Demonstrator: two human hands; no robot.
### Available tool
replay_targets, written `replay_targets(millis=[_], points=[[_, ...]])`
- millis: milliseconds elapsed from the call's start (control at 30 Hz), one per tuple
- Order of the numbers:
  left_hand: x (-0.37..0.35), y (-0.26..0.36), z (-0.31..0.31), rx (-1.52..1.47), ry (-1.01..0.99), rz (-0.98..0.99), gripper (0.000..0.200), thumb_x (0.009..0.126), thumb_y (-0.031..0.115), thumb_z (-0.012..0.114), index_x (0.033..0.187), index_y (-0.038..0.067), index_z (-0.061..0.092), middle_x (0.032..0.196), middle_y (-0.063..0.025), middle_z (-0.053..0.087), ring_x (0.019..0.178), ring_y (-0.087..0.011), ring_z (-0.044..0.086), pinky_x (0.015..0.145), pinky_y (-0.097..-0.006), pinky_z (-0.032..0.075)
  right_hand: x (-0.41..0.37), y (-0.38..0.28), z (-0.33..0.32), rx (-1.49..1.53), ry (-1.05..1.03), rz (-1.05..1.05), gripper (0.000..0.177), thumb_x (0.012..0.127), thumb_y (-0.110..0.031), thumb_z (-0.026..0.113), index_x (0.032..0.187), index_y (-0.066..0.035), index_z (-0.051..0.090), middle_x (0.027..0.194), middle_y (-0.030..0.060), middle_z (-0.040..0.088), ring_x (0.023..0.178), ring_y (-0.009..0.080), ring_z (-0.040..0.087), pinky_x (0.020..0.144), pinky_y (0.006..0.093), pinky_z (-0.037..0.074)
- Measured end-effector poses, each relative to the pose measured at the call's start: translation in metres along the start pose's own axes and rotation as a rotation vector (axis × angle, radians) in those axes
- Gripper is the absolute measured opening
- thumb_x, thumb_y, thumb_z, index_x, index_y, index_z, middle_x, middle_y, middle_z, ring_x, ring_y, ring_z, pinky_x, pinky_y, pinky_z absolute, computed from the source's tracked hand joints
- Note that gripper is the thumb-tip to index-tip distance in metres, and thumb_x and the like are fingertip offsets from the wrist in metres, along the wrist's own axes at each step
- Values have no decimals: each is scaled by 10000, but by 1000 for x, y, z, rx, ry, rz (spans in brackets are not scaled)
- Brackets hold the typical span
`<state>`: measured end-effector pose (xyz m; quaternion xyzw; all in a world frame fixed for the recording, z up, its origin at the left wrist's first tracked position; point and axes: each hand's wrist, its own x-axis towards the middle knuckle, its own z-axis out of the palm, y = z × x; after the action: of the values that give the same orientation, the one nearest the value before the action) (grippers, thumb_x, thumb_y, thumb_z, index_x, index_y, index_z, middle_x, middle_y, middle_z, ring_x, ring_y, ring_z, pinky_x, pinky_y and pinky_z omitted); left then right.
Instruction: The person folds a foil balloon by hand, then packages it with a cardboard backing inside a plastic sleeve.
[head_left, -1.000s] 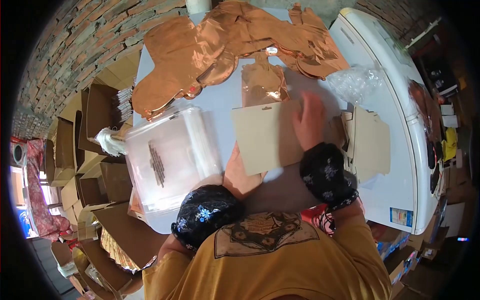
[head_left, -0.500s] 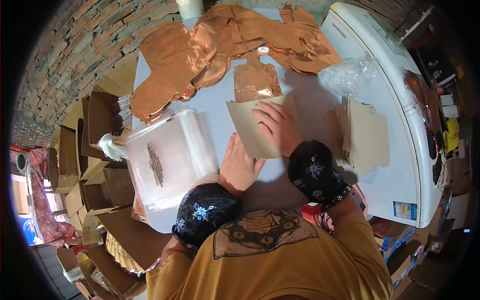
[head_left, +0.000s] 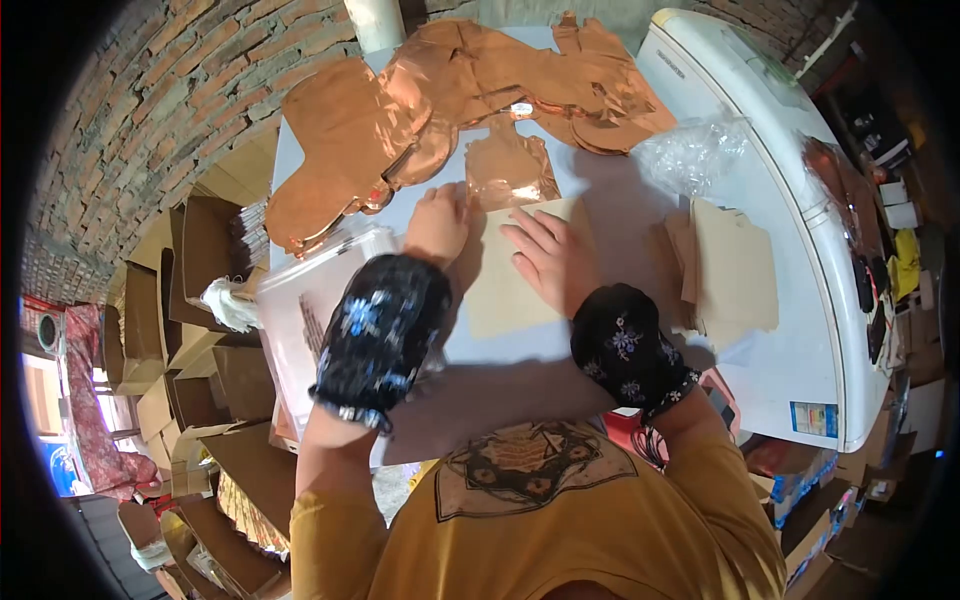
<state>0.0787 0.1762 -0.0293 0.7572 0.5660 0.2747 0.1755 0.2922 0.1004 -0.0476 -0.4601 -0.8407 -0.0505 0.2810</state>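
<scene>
A beige card (head_left: 505, 290) lies on the white table, its top edge against the lower end of a small copper-coloured foil piece (head_left: 510, 165). Resting on the card's upper right part is my right hand (head_left: 553, 255), fingers apart. My left hand (head_left: 438, 224) is at the upper left of the card, beside the foil's lower left corner, with its fingers bent together; what they may hold is hidden. Under my left forearm, a stack of clear plastic sleeves (head_left: 285, 295) is partly covered.
Large copper-coloured foil pieces (head_left: 330, 160) cover the table's far side. At the right are a stack of beige cards (head_left: 738, 270), crumpled clear plastic (head_left: 690, 155) and a white appliance (head_left: 790, 210). Open cardboard boxes (head_left: 205, 250) stand at the left, near a brick wall (head_left: 150, 120).
My left hand has moved from below the card up and left to the foil's lower corner, its fingers now bent. The card now lies flatter and lower left; my right hand stays on it.
</scene>
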Motion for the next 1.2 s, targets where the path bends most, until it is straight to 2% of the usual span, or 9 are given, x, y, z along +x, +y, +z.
replay_targets(millis=[100, 267, 367, 467, 500, 600, 733, 867, 1200], points=[[40, -7, 20, 262, 24, 6, 437, 963, 340, 579, 1170, -44, 615, 1094, -268, 651, 1066, -420, 618, 950, -464, 488, 0, -1, -1, -9, 1, 3, 402, 905, -221, 653, 1296, -137, 607, 1406, 36, 558, 1251, 262, 504, 1011, 404, 447], [84, 15, 31, 253, -37, -352, 609, 873, 502, 656, 1149, -40, 631, 1162, -261, 667, 1083, -410, 647, 921, -455, 521, 1, -1, -3, -5, -44, 15, 400, 912, -228, 648, 1302, -142, 612, 1418, 34, 551, 1259, 257, 505, 1019, 408, 437], [98, 25, 22, 114, -135, -373, 636, 829, 519, 692, 1126, -43, 669, 1124, -249, 692, 1030, -383, 680, 879, -453, 535, -1, -1, 0, -12, -26, 23, 398, 915, -236, 646, 1302, -144, 614, 1427, 32, 546, 1258, 261, 509, 1018, 408, 435], [128, -31, 46, 176, -317, -129, 611, 817, 532, 712, 1077, -21, 711, 1019, -236, 718, 971, -367, 695, 843, -448, 533, -2, -1, 0, 5, -17, 25, 393, 924, -204, 615, 1313, -148, 602, 1443, 24, 532, 1246, 276, 498, 1021, 406, 449], [105, 12, 7, -73, -411, -199, 523, 836, 430, 705, 1072, -37, 707, 1019, -217, 727, 973, -308, 712, 840, -399, 543, -2, -2, 0, 6, -20, 29, 392, 924, -206, 616, 1312, -149, 604, 1444, 25, 533, 1248, 276, 497, 1024, 406, 448], [106, 2, 17, 8, -396, -216, 454, 840, 377, 708, 1025, -36, 729, 915, -176, 736, 891, -295, 719, 767, -395, 541, -2, -2, -1, 16, -31, 36, 392, 925, -209, 619, 1313, -151, 605, 1447, 26, 530, 1257, 278, 492, 1029, 408, 445], [90, -22, 26, -512, -328, -178, 243, 888, 210, 759, 1003, -4, 738, 829, -77, 722, 793, -151, 671, 696, -308, 525, -1, -2, -2, 31, -48, 54, 396, 929, -210, 621, 1320, -153, 599, 1457, 26, 520, 1267, 279, 487, 1038, 414, 435], [65, -27, 17, -891, -454, -14, 352, 904, 134, 713, 1206, 4, 587, 1071, -62, 678, 957, -132, 627, 803, -304, 519, -2, -4, -2, 21, -84, 75, 405, 931, -217, 625, 1330, -159, 591, 1464, 24, 511, 1280, 280, 480, 1046, 420, 425], [55, -21, 21, -810, -392, -43, 408, 964, -52, 524, 1367, -4, 474, 1151, -61, 653, 1026, -117, 606, 917, -269, 489, -4, -4, -1, 2, -75, 72, 431, 940, -213, 628, 1360, -133, 571, 1469, 31, 503, 1306, 269, 472, 1058, 412, 424]])
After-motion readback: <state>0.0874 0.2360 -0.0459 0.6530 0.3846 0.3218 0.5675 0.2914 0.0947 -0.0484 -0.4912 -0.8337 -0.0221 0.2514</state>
